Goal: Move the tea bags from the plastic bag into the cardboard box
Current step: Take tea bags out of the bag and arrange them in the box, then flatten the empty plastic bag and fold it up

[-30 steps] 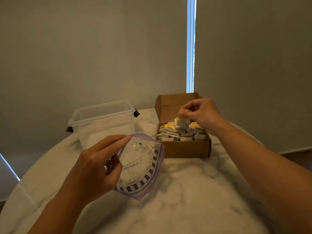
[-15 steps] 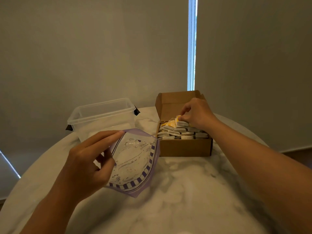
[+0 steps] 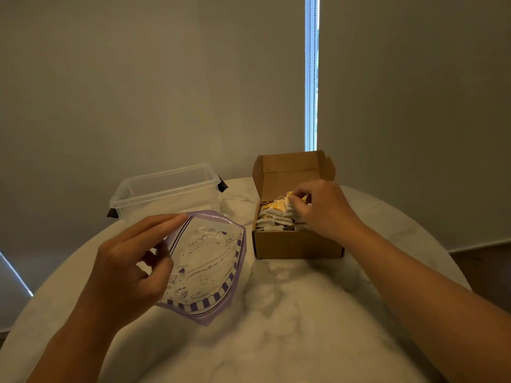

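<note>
— While both your hands are busy, what lies around them?

— Under both wrists, the marble table [image 3: 276,313]. Beyond my left fingertips stands a clear plastic tub [image 3: 166,172], apart from them. The cardboard box [image 3: 296,246] sits under my right fingers, its lid flap upright behind them.

— And the plastic bag?

— My left hand [image 3: 130,272] holds the plastic bag [image 3: 210,261]. Thumb and curled fingers pinch its side, and the forefinger lies straight along its open mouth. Through the clear film I see no tea bags inside.

— Where are they, then?

— The tea bags [image 3: 273,217] are stacked in the box, piled to the rim. My right hand [image 3: 323,208] is down on the pile, fingers [image 3: 297,203] curled at a yellow-tagged one on top. Whether they pinch it or merely touch it, I cannot tell.

— So which step is this?

— Setting one down in the box, I judge, and likely near the last. The next move calls for loosening those fingers without snagging the strings, then bringing them across to the bag's mouth to check for leftovers.
</note>
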### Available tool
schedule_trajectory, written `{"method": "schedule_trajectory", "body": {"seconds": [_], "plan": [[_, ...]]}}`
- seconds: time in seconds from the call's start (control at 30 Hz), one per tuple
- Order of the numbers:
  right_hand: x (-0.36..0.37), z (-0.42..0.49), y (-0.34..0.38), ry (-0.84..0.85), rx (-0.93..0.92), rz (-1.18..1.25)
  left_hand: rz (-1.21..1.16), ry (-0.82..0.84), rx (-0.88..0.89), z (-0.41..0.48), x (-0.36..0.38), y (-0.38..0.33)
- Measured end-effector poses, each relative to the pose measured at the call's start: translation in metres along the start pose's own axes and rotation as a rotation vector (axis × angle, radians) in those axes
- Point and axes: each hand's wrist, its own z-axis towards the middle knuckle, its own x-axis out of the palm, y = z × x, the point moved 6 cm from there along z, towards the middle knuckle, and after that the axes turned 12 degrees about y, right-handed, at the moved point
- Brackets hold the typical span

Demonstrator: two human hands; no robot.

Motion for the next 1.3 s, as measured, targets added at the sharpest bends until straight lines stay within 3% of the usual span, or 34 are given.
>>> {"method": "schedule_trajectory", "body": {"seconds": [0.17, 0.33, 0.43, 0.6, 0.87, 1.07, 1.3], "plan": [[0.014, -0.036, 0.029, -0.032, -0.136, 0.007, 0.029, 0.007, -0.065, -0.001, 0.003, 0.009], [0.023, -0.063, 0.063, 0.085, -0.26, 0.172, 0.077, 0.083, -0.064, 0.001, 0.016, -0.001], [0.032, -0.074, 0.071, 0.14, -0.281, 0.187, 0.093, 0.193, -0.047, 0.005, 0.032, -0.012], [0.037, -0.075, 0.066, 0.117, -0.263, 0.125, 0.13, 0.228, -0.025, 0.004, 0.034, -0.015], [0.045, -0.075, 0.056, 0.157, -0.246, -0.001, 0.041, 0.314, -0.307, -0.035, 0.039, -0.018], [0.048, -0.078, 0.054, 0.178, -0.228, -0.012, 0.067, 0.436, -0.38, -0.062, 0.03, -0.014], [0.051, -0.084, 0.065, 0.241, -0.261, -0.088, 0.228, 0.349, -0.478, -0.077, 0.006, -0.001]]}}
